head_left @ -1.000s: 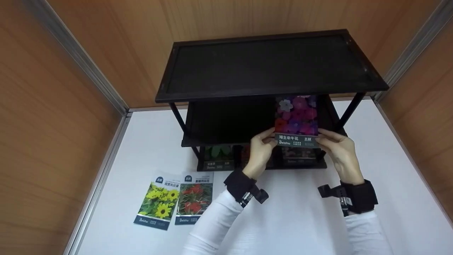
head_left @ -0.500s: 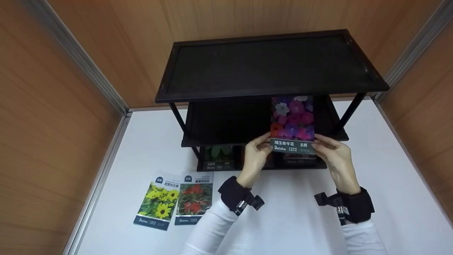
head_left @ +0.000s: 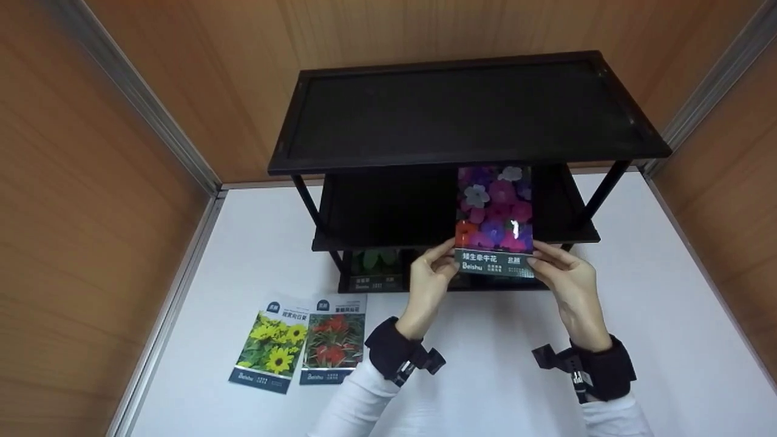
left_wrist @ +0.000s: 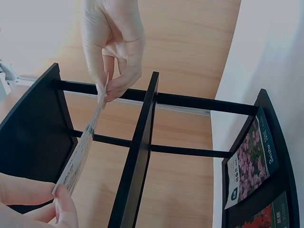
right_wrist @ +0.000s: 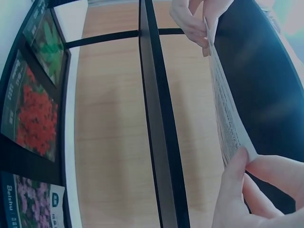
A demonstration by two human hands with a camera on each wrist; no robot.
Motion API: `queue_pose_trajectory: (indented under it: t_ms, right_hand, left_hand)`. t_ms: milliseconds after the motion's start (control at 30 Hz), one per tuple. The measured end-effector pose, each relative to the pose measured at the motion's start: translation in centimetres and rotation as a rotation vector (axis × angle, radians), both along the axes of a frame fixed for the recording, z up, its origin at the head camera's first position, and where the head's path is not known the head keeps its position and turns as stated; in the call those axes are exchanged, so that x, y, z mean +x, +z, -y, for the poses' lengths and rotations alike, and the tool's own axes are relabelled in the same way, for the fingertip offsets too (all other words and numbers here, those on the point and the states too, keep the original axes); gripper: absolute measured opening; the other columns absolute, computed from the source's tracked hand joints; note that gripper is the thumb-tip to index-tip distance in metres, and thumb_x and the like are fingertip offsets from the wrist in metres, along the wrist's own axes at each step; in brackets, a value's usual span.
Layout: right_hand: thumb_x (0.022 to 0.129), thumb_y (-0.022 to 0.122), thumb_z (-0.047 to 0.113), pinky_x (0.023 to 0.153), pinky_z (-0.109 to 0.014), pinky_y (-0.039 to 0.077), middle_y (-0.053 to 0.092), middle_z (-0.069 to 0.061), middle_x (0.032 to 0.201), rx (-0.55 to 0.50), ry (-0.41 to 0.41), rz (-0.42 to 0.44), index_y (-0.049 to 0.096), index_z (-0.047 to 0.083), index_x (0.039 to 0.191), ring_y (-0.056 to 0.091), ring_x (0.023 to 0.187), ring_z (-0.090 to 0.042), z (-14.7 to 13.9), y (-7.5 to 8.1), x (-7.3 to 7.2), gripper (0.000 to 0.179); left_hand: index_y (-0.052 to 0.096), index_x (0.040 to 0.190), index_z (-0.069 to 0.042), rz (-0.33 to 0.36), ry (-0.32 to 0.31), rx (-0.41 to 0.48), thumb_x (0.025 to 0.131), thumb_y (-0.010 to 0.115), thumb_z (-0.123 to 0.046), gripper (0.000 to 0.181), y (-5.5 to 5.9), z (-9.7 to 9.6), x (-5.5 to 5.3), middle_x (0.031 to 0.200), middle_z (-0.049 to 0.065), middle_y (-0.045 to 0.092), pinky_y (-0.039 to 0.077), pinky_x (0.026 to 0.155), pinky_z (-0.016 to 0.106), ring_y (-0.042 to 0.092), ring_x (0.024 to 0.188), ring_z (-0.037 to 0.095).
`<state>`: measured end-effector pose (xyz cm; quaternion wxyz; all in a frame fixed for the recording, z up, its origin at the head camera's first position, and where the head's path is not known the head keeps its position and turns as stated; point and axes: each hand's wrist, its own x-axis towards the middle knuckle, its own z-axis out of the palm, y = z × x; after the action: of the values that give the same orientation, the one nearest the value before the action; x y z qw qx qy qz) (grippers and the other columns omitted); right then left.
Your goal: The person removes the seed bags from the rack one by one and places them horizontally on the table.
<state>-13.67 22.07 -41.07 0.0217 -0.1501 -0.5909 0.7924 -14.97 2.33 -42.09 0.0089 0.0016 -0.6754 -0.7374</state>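
A flower seed packet (head_left: 495,209) with pink, purple and white blooms is held at the front of the black rack's middle shelf (head_left: 388,209), below the top board. My left hand (head_left: 428,282) pinches its lower left edge between thumb and fingers. On the opposite side my right hand (head_left: 570,285) pinches the lower right edge. Seen edge-on in the left wrist view, the packet (left_wrist: 78,159) is thin and hangs between the top board and the middle shelf. Its back, with small print, shows in the right wrist view.
Three seed packets lie on the bottom shelf: a green-leaved one (right_wrist: 47,47), a red-flowered one (right_wrist: 35,114) and a pink-flowered one (left_wrist: 251,161). On the white table at left are a yellow-flowered packet (head_left: 271,349) and a red-flowered packet (head_left: 331,343). Wooden panels (head_left: 67,243) enclose the space.
Both hands have drawn the pink-and-purple seed packet toward the person and slightly left, so it now covers more of the bottom shelf's right side. The packets on the table have not moved.
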Motion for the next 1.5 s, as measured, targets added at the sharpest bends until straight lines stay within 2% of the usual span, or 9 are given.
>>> queue_pose_trajectory:
  t_ms: [467,767,833,1000,1067,1167,1333,1433,1500]
  right_hand:
    - [0.074,0.068,0.003,0.074,-0.020,0.048,0.062,0.001,0.087,0.065,-0.001,0.026,0.064,0.006,0.105,0.057,0.080,-0.008,1.4,-1.7,1.2,0.032]
    - [0.074,0.065,-0.004,0.076,-0.028,0.049,0.061,-0.012,0.100,-0.097,0.083,-0.149,0.060,0.002,0.112,0.059,0.089,-0.020,-2.2,-13.2,-2.1,0.038]
    - [0.074,0.066,-0.003,0.076,-0.028,0.049,0.061,-0.012,0.099,-0.058,0.075,-0.136,0.060,0.001,0.112,0.059,0.089,-0.020,-1.8,-12.9,-1.7,0.038]
    - [0.072,0.070,0.006,0.076,-0.024,0.048,0.062,-0.006,0.092,0.061,0.033,-0.056,0.060,-0.001,0.110,0.059,0.084,-0.013,1.7,-5.6,1.4,0.040]
    - [0.072,0.071,0.008,0.076,-0.024,0.048,0.062,-0.005,0.091,0.076,0.034,-0.048,0.060,0.000,0.110,0.058,0.084,-0.013,2.3,-4.6,2.0,0.040]
    - [0.074,0.068,0.004,0.074,-0.027,0.049,0.062,-0.009,0.095,0.032,0.047,-0.097,0.060,-0.001,0.111,0.060,0.086,-0.017,1.3,-8.6,1.0,0.038]
    - [0.075,0.068,0.006,0.074,-0.030,0.050,0.060,-0.014,0.104,-0.004,0.072,-0.140,0.057,0.004,0.117,0.059,0.091,-0.022,-1.3,-18.1,-1.9,0.043]
    - [0.075,0.068,0.006,0.074,-0.030,0.050,0.059,-0.014,0.105,0.003,0.071,-0.144,0.056,0.005,0.118,0.059,0.091,-0.022,-1.2,-19.0,-1.9,0.044]
    - [0.074,0.069,0.006,0.074,-0.030,0.050,0.060,-0.012,0.104,-0.011,0.064,-0.131,0.058,0.006,0.117,0.059,0.089,-0.020,-0.3,-16.8,-1.0,0.044]
  left_hand:
    - [0.054,0.115,0.007,0.026,0.003,-0.002,0.077,0.052,0.009,0.038,-1.1,1.5,1.5,0.098,0.013,0.055,0.045,0.072,0.022,0.053,0.083,0.015]
    - [0.055,0.114,0.007,0.033,0.023,-0.009,0.076,0.052,0.009,0.039,-1.9,2.2,2.2,0.098,0.013,0.056,0.045,0.070,0.022,0.053,0.083,0.016]
    - [0.054,0.115,0.007,0.035,0.020,-0.012,0.076,0.052,0.009,0.039,-1.9,2.4,2.4,0.099,0.013,0.055,0.045,0.071,0.021,0.053,0.084,0.017]
    - [0.053,0.116,0.007,0.035,0.017,-0.006,0.077,0.051,0.009,0.039,-2.0,2.8,2.9,0.100,0.013,0.054,0.045,0.073,0.020,0.052,0.087,0.018]
    - [0.053,0.117,0.007,0.031,0.018,-0.004,0.078,0.051,0.009,0.039,-2.0,3.0,3.0,0.100,0.013,0.054,0.044,0.074,0.020,0.051,0.087,0.018]
    - [0.053,0.117,0.007,0.029,0.020,-0.005,0.078,0.051,0.009,0.039,-2.1,3.2,3.2,0.100,0.013,0.054,0.043,0.075,0.020,0.051,0.088,0.018]
    - [0.052,0.117,0.008,0.029,0.037,-0.006,0.077,0.051,0.010,0.040,-2.3,3.6,3.6,0.099,0.012,0.054,0.044,0.075,0.020,0.050,0.087,0.017]
    - [0.053,0.117,0.008,0.028,0.050,-0.007,0.076,0.051,0.011,0.040,-2.4,3.8,3.8,0.099,0.013,0.054,0.044,0.074,0.019,0.051,0.086,0.017]
    - [0.053,0.116,0.008,0.026,0.061,-0.012,0.076,0.051,0.011,0.041,-2.5,3.9,3.9,0.098,0.013,0.054,0.044,0.073,0.018,0.051,0.085,0.017]
